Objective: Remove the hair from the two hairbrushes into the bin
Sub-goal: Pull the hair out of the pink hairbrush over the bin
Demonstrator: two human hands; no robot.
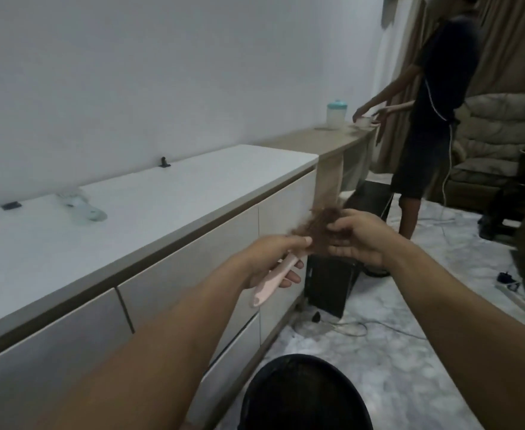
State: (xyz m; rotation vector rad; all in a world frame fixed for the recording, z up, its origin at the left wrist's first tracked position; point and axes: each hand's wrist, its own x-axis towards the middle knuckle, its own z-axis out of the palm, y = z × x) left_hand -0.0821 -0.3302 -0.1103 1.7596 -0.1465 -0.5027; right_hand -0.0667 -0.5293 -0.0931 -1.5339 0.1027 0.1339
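Hair [318, 232], a brown clump, caught between both hands at chest height, out in front of the white cabinet [193, 243] and well forward of the black bin [304, 395] that sits on the floor near the bottom edge of the view. Left hand [270, 259] curled round the pink hairbrush [270, 280], handle pointing down and back toward the wearer; right hand [357, 237] with fingers [337, 226] pinched into the clump, though blur hides whether the head of the brush is fully covered. Best done by holding the brush steady, drawing the clump off along the bristles in one pull rather than plucking, then carrying it back and down over the bin's mouth before letting go. Second hairbrush [82, 209], pale blue-green, lying on the worktop [162, 193] to the left, apparently untouched. Cabinet edge close on the left; open floor on the right, with cables and a dark box [329, 283] beyond.
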